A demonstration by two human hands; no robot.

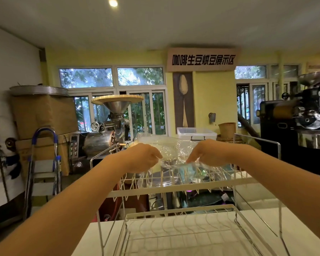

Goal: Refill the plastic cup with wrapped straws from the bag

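Both my arms reach straight out over the wire dish rack [183,187]. My left hand [143,157] and right hand [207,152] each pinch the crumpled clear plastic bag [169,150] shut between fingertips, holding it just above the rack's upper tier. The wall sign [203,60] reads 咖啡生豆烘豆展示区.

Bag [166,150] contents unclear through crumpled film; both forearms cut off by edges
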